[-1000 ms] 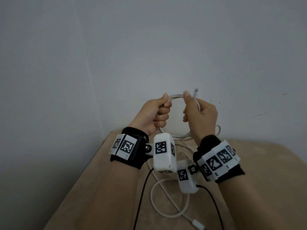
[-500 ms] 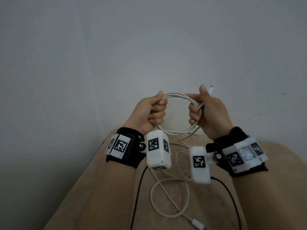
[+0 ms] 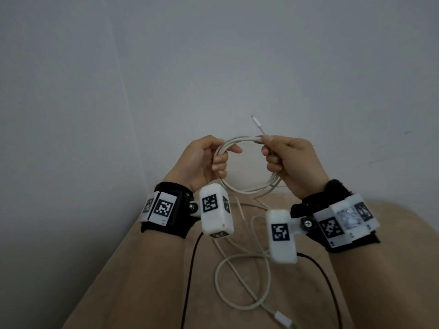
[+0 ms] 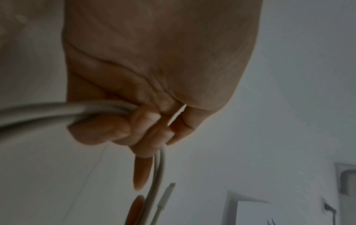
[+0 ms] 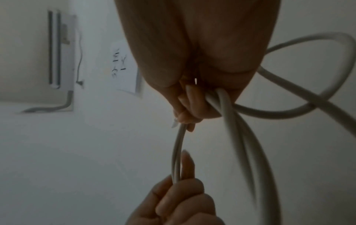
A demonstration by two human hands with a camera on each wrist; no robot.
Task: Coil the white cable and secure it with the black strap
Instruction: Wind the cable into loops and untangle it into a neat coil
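Grey wall (image 3: pixel 213 67) fills the upper field, meeting a second wall plane at a corner seam on the left; open air lies above and to both sides of the raised hands. Below, a beige padded surface (image 3: pixel 142 281) runs from the wall toward the viewer, its left edge slanting and its right edge rounded. White cable (image 3: pixel 247 189): several turns are gathered in a ring held upright in the air between the hands, well above the surface; the uncoiled remainder drops to the surface, forms one loose loop there, and ends in a plug (image 3: pixel 283 322) near the bottom edge. Left hand (image 3: pixel 202 162), fingers curled, grips the ring's left side. Right hand (image 3: pixel 292 162) pinches the ring's top between thumb and forefinger, other fingers curled round the strands; the connector tip (image 3: pixel 257 122) projects upward past that pinch. Both wrists carry black bands with white marker blocks. The black strap is not identifiable in any view.
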